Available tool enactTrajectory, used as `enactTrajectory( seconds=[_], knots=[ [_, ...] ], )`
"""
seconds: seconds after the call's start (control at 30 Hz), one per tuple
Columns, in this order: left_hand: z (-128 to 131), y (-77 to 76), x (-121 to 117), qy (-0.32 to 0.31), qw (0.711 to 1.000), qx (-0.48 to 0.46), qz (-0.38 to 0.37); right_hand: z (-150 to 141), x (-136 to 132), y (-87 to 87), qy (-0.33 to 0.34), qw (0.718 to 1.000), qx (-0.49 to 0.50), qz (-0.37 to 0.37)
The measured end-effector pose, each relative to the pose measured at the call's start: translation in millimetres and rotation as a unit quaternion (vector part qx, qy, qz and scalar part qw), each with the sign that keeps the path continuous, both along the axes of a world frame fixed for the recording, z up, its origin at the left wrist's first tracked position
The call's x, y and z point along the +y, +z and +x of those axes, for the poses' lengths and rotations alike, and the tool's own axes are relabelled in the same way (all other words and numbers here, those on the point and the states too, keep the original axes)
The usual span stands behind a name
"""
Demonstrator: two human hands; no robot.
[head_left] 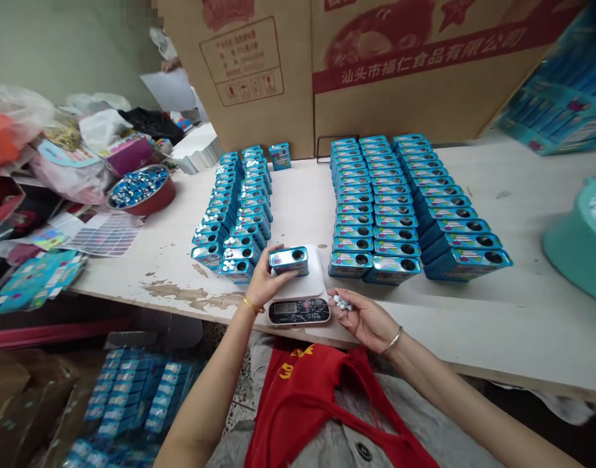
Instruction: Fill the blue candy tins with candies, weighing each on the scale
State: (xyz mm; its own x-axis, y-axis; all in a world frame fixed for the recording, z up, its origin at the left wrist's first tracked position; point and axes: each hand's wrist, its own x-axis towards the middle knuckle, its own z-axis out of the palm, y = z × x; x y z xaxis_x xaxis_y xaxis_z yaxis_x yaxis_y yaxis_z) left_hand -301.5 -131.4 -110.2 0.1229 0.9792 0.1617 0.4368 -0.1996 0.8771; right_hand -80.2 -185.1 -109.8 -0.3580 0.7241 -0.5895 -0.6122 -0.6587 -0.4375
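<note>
My left hand (270,278) has its fingers round a small blue tin (288,260), which is over the white plate of a digital kitchen scale (313,276). A round dark hole shows in the tin's top. Cupped just right of the scale's display, my right hand (363,318) holds several small white candies (342,303). To the left are rows of blue tins (249,234) with white candies lying on many of their tops. Right of the scale, more rows of blue tins (395,231) with open holes show no candies on top.
Large cardboard boxes (263,123) stand along the back. A green tub (578,240) holding white candies is at the far right. On the left are a red bowl (154,201) of shiny blue pieces, plastic bags and printed sheets (107,233). A person's hand (171,64) shows behind.
</note>
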Motion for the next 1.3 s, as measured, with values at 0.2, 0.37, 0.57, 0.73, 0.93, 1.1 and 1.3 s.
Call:
enactTrajectory(
  seconds=[0.2,0.37,0.57,0.73,0.93,1.1,1.3],
  knots=[
    [-14.4,12.1,-61.1,0.128,0.976,0.138,0.106,11.8,-17.4,-6.9,0.015,1.000,-0.018,0.003],
    [-27.6,-13.3,-128.6,0.237,0.967,0.087,0.035,19.4,-29.6,-11.2,0.021,0.999,-0.031,0.021],
    [-17.7,-30.3,-166.8,0.227,0.972,0.048,-0.041,22.5,-38.5,-7.9,0.044,0.998,-0.039,0.039],
    [-13.7,-22.6,-152.3,0.190,0.976,0.097,-0.035,20.8,-36.8,2.3,0.071,0.994,-0.049,0.072],
    [-14.9,-21.0,-123.3,0.115,0.959,0.260,-0.022,18.1,-17.4,19.5,0.100,0.985,-0.086,0.109],
    [-13.4,-22.4,-114.0,0.111,0.939,0.317,-0.069,11.9,14.3,39.4,0.129,0.971,-0.111,0.166],
    [-6.9,-26.9,-107.0,0.111,0.941,0.317,-0.050,-9.8,29.7,41.2,0.133,0.976,-0.094,0.143]
  ],
)
